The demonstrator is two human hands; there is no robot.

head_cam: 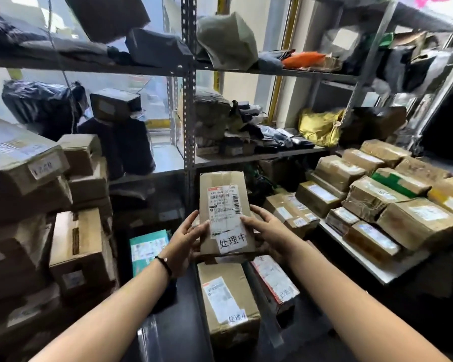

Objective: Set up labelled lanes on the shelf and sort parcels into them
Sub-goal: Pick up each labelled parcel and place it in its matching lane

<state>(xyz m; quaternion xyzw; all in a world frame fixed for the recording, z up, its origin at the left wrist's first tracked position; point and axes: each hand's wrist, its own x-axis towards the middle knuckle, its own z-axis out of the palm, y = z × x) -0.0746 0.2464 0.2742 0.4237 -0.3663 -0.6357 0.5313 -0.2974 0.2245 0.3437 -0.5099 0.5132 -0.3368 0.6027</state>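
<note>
Cardboard parcel (224,202), seemingly sealed: left hand (185,239), right hand (267,231).

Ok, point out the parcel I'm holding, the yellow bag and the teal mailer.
held parcel (225,210), head view, shipping label.
yellow bag (319,128), head view, crinkled front.
teal mailer (148,250), head view, printed face.

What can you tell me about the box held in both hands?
The box is a brown cardboard oblong, sealed with clear tape down its middle. Its broad face is turned to the camera and bears a white label with barcodes. Below that is a white sticker reading 处理中. The box is held lengthwise, near end low. The left hand grips its left edge and the right hand its right edge, thumbs on the face. Only the hands plainly touch it.
</note>
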